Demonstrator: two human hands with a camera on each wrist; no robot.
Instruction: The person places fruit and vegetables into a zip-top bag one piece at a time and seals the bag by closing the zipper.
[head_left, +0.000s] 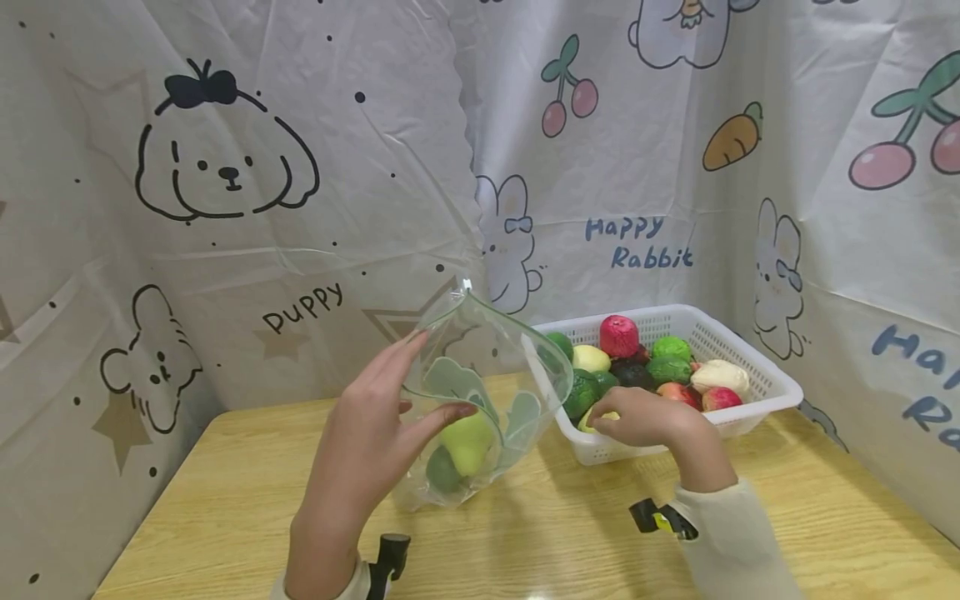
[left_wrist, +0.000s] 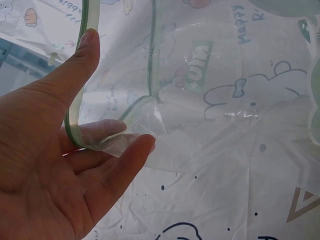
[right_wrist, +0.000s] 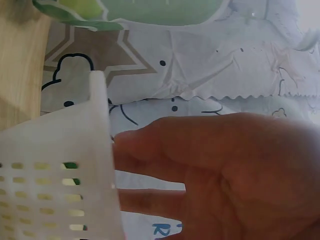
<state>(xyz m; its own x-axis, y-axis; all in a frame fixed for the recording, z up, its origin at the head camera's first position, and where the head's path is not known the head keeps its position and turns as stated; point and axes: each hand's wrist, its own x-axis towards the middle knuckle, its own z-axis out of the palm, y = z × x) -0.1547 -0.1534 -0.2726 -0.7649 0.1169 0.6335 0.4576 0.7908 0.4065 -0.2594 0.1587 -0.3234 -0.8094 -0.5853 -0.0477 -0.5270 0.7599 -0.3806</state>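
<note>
Sleeves (head_left: pixel 738 542) of pale cloth lie nearest the head camera, and I record a black fitting (head_left: pixel 386 562) at the left wrist. The table (head_left: pixel 225 508) is light wood-grained. Left hand (head_left: pixel 371 417): I find its grip spread, thumb well apart from the fingers, touching the green-edged mouth of a clear bag (head_left: pixel 528 417). The bag stands on the table with its mouth apart and a white slider (head_left: pixel 467 285) at the top. Inside, at the bottom, I note a yellow-green pear (head_left: pixel 470 450) touching a dark green item (head_left: pixel 442 471).

Right hand (head_left: pixel 648 421): it reaches over the near left corner of a white perforated basket (head_left: pixel 776 396), fingertips down at a yellow item (head_left: pixel 587 423). The rim hides those fingertips in the right wrist view; I cannot tell whether this grip pinches anything. Farther into the basket I log a red apple (head_left: pixel 722 399), a whitish item (head_left: pixel 720 379), a bright green item (head_left: pixel 671 347) and a deep pink-red item (head_left: pixel 619 336).

Behind everything hangs white cloth (head_left: pixel 405 192) printed with rabbits, cherries and a puppy.
</note>
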